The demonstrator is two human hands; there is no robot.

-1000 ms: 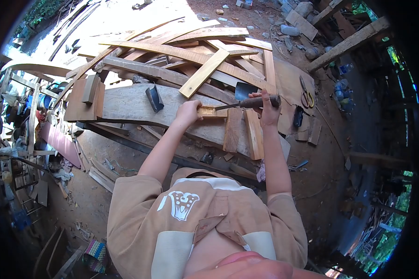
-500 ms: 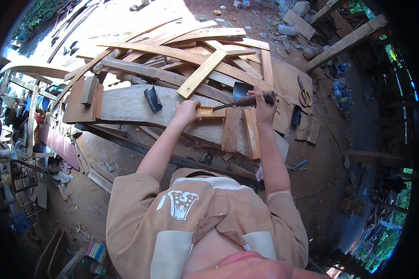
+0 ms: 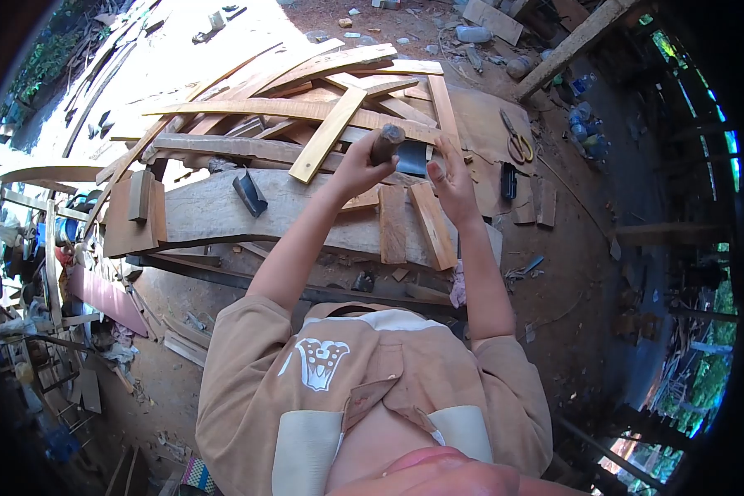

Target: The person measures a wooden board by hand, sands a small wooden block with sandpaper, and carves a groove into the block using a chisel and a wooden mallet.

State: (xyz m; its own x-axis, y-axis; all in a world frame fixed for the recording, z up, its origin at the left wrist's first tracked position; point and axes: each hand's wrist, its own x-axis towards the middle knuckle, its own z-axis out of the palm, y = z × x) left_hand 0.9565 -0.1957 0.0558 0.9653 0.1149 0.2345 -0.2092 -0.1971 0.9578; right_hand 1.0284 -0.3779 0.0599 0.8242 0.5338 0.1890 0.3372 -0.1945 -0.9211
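Observation:
Wrapped round the dark wooden handle of a chisel [image 3: 386, 147] is my left hand [image 3: 359, 172]; the handle end points up toward me and the blade is hidden. My right hand [image 3: 453, 183] is empty beside it, fingers apart, a short gap from the handle. Below my left hand, part of a small wooden workpiece [image 3: 362, 201] shows on the thick plank bench [image 3: 306, 203]. To its right lie two wood blocks, one upright to me [image 3: 393, 227] and one slanted [image 3: 432, 225]. Behind my hands rests a dark sheet of metal [image 3: 412, 158].
Long wooden strips [image 3: 289, 109] are piled along the far side of the bench. A bent dark metal piece [image 3: 250, 195] lies on the plank at left. Yellow-handled shears [image 3: 517, 139] and a black object [image 3: 508, 180] lie at right. A post [image 3: 579, 48] slants in at upper right.
The chisel has passed from my right hand to my left, its handle now raised toward me. My left hand has let go of the workpiece; my right hand has opened. The view has shifted slightly.

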